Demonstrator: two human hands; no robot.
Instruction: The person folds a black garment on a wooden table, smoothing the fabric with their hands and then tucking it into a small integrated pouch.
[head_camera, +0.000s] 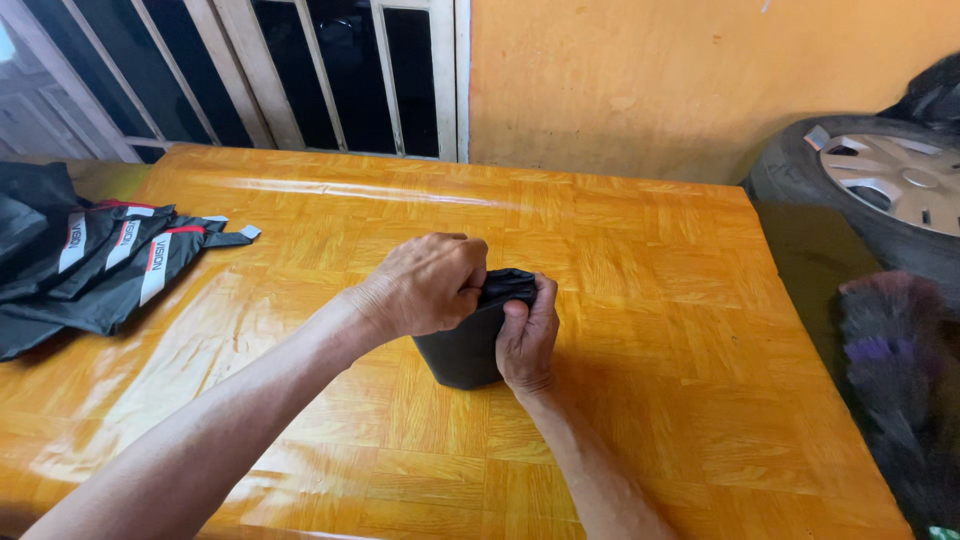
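Note:
A small black pouch or folded black fabric bundle (465, 345) stands on the glossy orange wooden table (650, 300), near its middle. My left hand (425, 285) curls over the bundle's top from the left, fingers gripping the bunched fabric. My right hand (527, 335) clasps its right side, thumb pressed on the gathered top edge. Both hands touch each other at the top of the bundle.
A heap of black fabric with red and grey reflective strips (90, 260) lies at the table's left edge. A car wheel with a silver hubcap (880, 190) leans at the right by the orange wall. A dark feathery duster (900, 370) sits beside the table's right edge. A barred window is behind.

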